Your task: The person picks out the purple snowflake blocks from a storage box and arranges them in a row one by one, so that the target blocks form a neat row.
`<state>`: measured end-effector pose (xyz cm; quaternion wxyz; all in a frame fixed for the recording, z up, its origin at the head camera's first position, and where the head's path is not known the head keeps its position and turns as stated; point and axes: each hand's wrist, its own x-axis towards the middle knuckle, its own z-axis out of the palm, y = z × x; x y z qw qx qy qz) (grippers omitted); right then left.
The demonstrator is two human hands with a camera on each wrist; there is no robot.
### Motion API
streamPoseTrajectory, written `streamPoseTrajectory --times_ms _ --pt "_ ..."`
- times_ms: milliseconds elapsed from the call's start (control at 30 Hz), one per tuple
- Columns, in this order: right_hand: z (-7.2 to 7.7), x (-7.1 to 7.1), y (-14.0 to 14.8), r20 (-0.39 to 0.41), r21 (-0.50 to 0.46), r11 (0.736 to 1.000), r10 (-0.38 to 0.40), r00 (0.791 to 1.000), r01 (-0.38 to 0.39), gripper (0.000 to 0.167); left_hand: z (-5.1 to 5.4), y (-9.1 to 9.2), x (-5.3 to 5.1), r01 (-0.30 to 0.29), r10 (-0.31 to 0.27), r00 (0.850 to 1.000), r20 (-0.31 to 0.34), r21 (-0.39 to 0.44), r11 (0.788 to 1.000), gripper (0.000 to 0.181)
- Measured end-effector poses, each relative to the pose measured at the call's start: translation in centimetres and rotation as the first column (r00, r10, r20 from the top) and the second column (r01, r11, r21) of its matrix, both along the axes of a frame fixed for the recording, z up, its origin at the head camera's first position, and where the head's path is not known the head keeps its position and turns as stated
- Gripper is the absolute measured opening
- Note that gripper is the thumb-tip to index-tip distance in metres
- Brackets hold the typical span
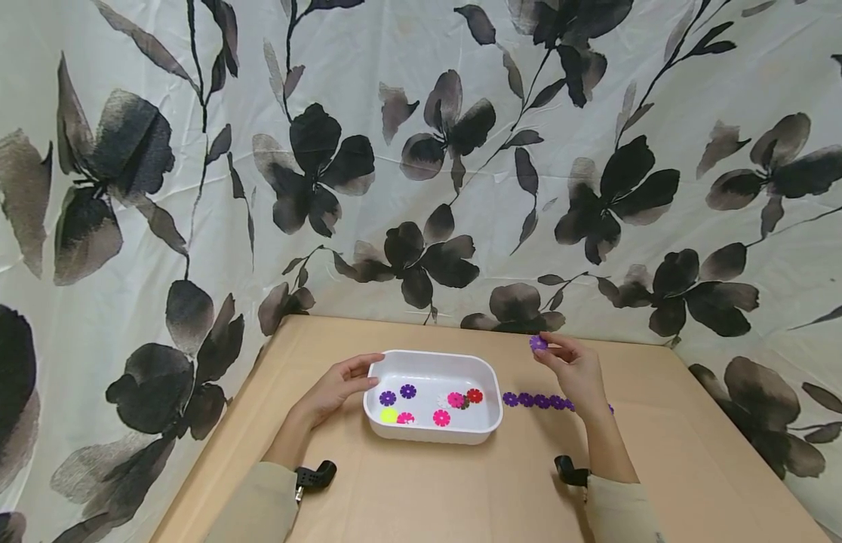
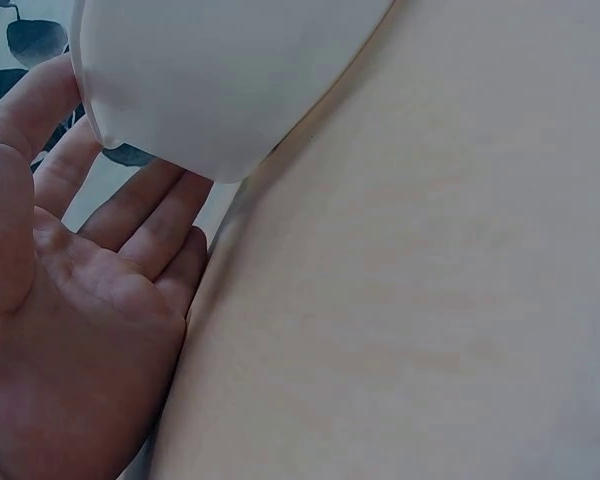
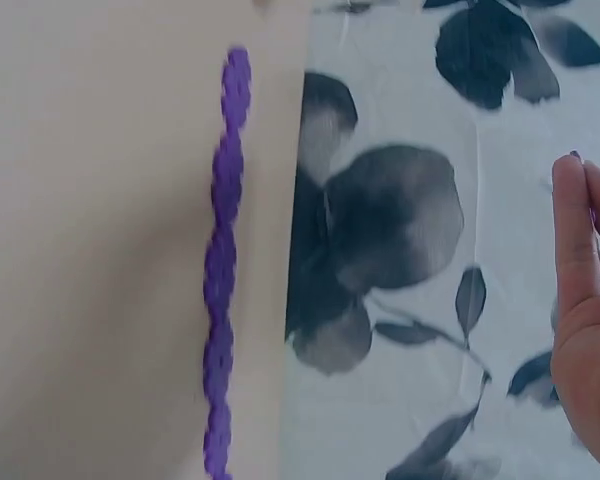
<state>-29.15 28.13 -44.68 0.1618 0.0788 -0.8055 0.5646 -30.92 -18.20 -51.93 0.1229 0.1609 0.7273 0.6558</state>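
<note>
My left hand [image 1: 337,390] holds the left end of a white tray [image 1: 434,435], thumb and index finger at its rim; in the left wrist view the other fingers [image 2: 165,215] lie near the tray's outer wall. Flower-shaped pieces lie inside the tray: two purple, several pink and red, one white, plus a yellow disc [image 1: 389,415]. Above the table's far edge, my right hand [image 1: 579,375] pinches a purple flower-shaped piece [image 1: 539,343] between thumb and fingertips. Below that hand runs a row of purple flower-shaped pieces [image 1: 541,401], partly hidden by the wrist.
The tray and row rest on a light wood-coloured table [image 1: 421,490]. A white cloth with dark flowers [image 1: 407,151] hangs behind and beside it. A black wrist device [image 1: 316,475] sits on the left wrist, another [image 1: 572,471] on the right.
</note>
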Motion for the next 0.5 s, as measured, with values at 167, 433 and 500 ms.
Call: streamPoseTrajectory --times_ms 167,433,500 --pt "-0.1 0.3 2.5 0.016 -0.040 0.997 -0.068 0.998 0.069 0.044 -0.1 0.0 0.0 0.002 -0.002 1.000 -0.003 0.005 1.000 0.056" --pt "-1.1 0.5 5.9 0.086 -0.070 0.982 -0.170 0.982 0.177 0.044 0.0 0.1 -0.1 -0.003 0.003 1.000 0.002 -0.001 1.000 0.055" --pt "-1.2 0.7 6.6 0.096 -0.066 0.978 -0.192 0.977 0.199 0.044 0.0 0.1 -0.1 -0.004 0.004 1.000 0.005 0.001 1.000 0.054"
